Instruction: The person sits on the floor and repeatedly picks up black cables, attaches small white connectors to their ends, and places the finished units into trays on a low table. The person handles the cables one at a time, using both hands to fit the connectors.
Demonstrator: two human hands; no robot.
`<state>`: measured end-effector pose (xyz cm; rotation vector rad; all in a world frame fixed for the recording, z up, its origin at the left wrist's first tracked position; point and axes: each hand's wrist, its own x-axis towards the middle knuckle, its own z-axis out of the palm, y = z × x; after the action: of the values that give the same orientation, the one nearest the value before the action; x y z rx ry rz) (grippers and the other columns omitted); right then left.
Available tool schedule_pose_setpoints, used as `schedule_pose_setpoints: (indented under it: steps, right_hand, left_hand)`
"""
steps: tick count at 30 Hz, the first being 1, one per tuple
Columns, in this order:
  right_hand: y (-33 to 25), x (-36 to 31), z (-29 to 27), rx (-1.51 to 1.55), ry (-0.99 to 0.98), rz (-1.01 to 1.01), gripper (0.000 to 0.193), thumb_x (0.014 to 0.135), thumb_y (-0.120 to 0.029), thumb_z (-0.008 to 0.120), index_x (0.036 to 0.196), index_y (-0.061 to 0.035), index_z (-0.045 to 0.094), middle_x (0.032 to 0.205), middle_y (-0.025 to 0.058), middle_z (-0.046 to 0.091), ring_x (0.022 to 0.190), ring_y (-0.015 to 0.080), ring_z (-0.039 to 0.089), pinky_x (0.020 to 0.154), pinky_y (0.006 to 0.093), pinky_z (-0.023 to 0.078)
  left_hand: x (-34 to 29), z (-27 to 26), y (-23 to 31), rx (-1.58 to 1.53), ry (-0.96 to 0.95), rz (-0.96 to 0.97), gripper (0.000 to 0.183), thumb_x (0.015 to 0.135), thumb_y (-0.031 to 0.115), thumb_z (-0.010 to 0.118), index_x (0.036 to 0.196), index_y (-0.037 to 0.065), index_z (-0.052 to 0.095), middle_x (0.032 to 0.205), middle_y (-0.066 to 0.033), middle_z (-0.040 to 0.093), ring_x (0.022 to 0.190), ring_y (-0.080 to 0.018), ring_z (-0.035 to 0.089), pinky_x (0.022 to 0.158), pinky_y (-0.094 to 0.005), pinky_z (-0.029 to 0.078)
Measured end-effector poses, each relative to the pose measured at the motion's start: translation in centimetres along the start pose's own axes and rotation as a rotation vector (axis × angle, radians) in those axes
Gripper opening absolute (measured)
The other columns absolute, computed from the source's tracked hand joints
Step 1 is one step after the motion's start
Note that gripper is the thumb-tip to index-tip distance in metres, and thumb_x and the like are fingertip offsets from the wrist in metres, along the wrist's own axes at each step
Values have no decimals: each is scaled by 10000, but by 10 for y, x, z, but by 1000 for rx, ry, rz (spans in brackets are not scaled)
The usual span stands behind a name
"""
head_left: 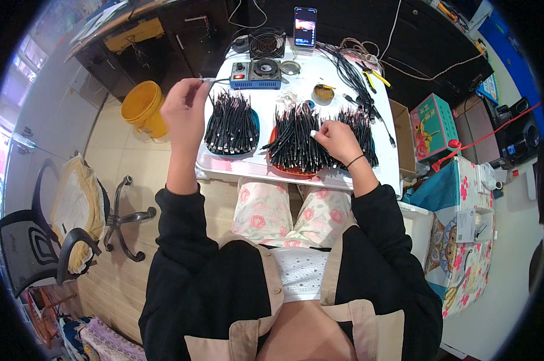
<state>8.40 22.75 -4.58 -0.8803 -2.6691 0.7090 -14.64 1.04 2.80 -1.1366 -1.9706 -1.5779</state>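
My left hand [186, 99] is raised beyond the table's left edge, thumb and fingers pinched on a short black cable [221, 80] that points toward the solder pot [255, 76]. The pot is a blue box with a knob, a red switch and a round well. Over the middle pile of short black cables [297, 141], in an orange-red tray [284, 166], my right hand [338, 139] has its fingers closed; a white covering shows on a fingertip. What they grip is hidden. Another cable pile [231, 126] fills a blue tray on the left, and a third [365, 135] lies partly behind my right hand.
On the white table [212, 163] stand a small fan [267, 44], a lit phone [305, 27] and a round tin of amber material [323, 92]. Yellow-handled cutters [369, 77] lie near loose cables [350, 69]. A yellow bucket [144, 109] and office chair [73, 222] stand left.
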Motion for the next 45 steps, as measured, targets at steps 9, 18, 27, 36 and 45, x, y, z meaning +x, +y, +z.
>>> schedule_pose_setpoints:
  steps: [9,18,27,36,45]
  right_hand:
    - [1,5,-4,214,5,62,251,799,-227,651,744,18,649,668,164,636,634,295,623,632,375,498]
    - [-7,-3,2,67,38,27,255,773,-247,683,759,6,650,697,166,650,679,312,648,669,393,516]
    - [-7,0,5,77,48,100,259,746,-261,683,714,-5,672,732,206,661,732,354,662,711,412,525]
    - [-11,-5,2,221,129,138,254,730,-242,677,687,8,681,652,199,641,650,319,660,667,375,524]
    - [-71,-85,-17,866,126,-136,90,849,-45,646,910,7,606,736,-27,603,626,26,526,561,188,434]
  left_hand:
    - [-73,10,44,-1071,-242,-621,111,993,93,472,1010,-6,518,872,-130,632,647,-164,622,551,-229,490]
    - [-107,30,58,-1182,-336,-790,129,996,120,482,977,4,536,735,-92,595,484,-65,414,448,-181,300]
    - [-120,36,69,-1180,-388,-797,125,999,121,480,993,6,528,725,-79,590,489,-64,410,457,-189,306]
    - [-123,37,72,-1155,-335,-813,117,985,118,512,986,9,556,748,-65,601,516,-73,468,455,-187,314]
    - [-120,37,98,-1277,-176,-932,123,974,98,535,976,-20,569,962,-160,673,867,-200,668,757,-284,552]
